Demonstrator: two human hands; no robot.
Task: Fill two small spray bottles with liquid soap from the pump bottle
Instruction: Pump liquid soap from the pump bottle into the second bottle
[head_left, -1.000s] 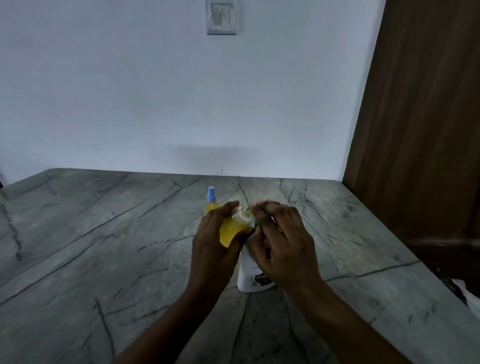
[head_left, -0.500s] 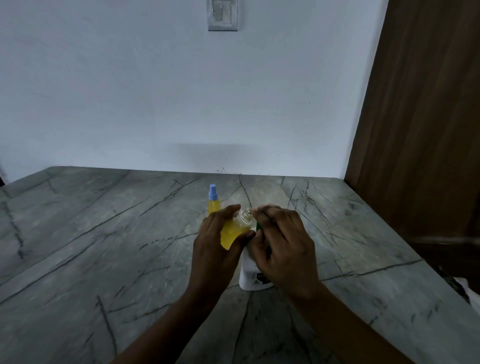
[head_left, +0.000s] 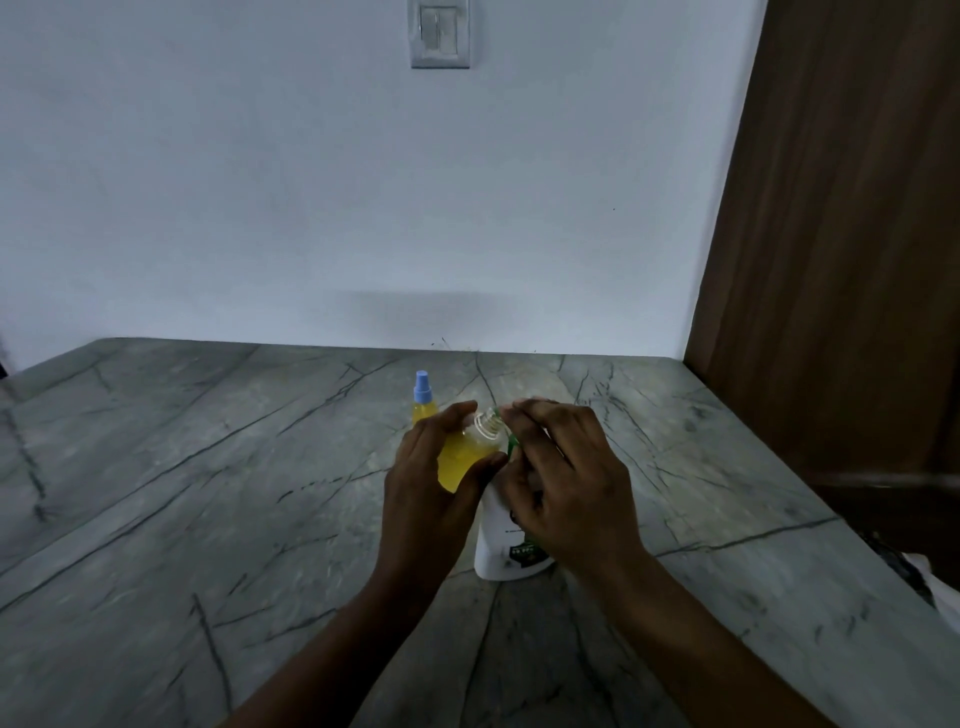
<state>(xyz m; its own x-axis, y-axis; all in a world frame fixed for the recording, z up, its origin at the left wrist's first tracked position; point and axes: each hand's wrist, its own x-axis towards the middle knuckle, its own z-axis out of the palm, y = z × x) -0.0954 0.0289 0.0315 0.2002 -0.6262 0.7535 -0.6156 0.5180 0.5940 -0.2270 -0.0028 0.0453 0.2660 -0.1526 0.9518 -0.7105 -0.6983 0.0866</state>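
My left hand (head_left: 426, 499) grips a small uncapped spray bottle (head_left: 467, 452) holding yellow liquid, tilted with its threaded neck toward the green spout of the pump bottle. My right hand (head_left: 561, 478) lies over the pump head of the white pump bottle (head_left: 501, 540), which stands on the counter; the pump head is mostly hidden under the fingers. A second small spray bottle (head_left: 423, 402), yellow with a blue cap, stands upright just behind my left hand.
The grey marble counter (head_left: 208, 493) meets a white wall at the back and a brown wooden panel (head_left: 841, 260) on the right. A wall switch (head_left: 440, 34) sits high on the wall. Something white (head_left: 943, 587) shows at the right edge.
Hands and bottles keep nearly the same pose; the view has shifted slightly. The uncapped bottle stays at the spout.
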